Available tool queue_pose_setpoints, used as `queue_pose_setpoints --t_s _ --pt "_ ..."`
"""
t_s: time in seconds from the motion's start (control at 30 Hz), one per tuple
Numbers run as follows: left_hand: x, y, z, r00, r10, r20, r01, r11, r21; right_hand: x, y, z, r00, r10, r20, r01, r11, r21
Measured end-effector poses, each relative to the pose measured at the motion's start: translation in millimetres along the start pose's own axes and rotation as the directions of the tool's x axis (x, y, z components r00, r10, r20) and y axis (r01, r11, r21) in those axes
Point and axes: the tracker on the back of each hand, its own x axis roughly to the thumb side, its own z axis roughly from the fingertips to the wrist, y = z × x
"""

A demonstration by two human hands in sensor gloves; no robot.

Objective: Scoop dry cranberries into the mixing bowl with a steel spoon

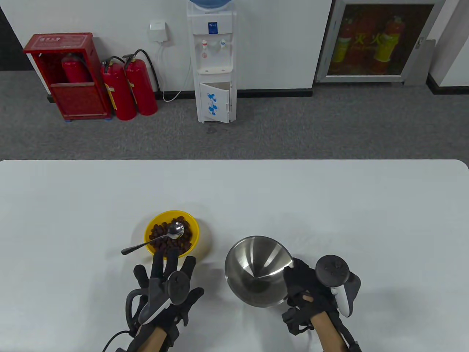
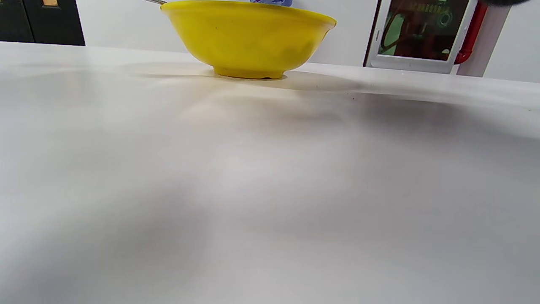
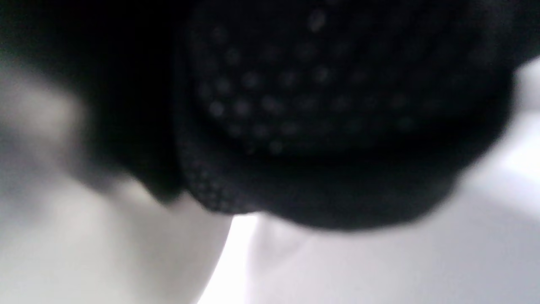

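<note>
A yellow bowl (image 1: pixel 172 233) of dry cranberries (image 1: pixel 161 233) stands on the white table (image 1: pixel 329 205). A steel spoon (image 1: pixel 155 239) lies in it, its scoop on the cranberries and its handle sticking out over the left rim. My left hand (image 1: pixel 166 273) is open with fingers spread, just in front of the yellow bowl, holding nothing. The left wrist view shows the yellow bowl (image 2: pixel 247 38) from the side. An empty steel mixing bowl (image 1: pixel 258 271) stands to the right. My right hand (image 1: pixel 302 280) grips its right rim. The right wrist view is filled by the blurred black glove (image 3: pixel 320 109).
Beyond the table's far edge there is grey carpet, a water dispenser (image 1: pixel 212 62) and red fire extinguishers (image 1: pixel 128 88) against the wall.
</note>
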Motion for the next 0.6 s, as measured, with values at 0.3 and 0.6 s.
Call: queue_pose_setpoints --t_s 0.3,0.6 --pt "0 1 1 1.0 -0.001 -0.004 0.001 1.0 0.023 2 20 1 0.994 0.063 0.092 -0.076 0.987 0.144" --pt "-3 -1 0 1.0 0.002 -0.016 -0.002 1.0 0.022 -3 32 -2 0.99 0.106 0.089 -0.122 0.971 0.204"
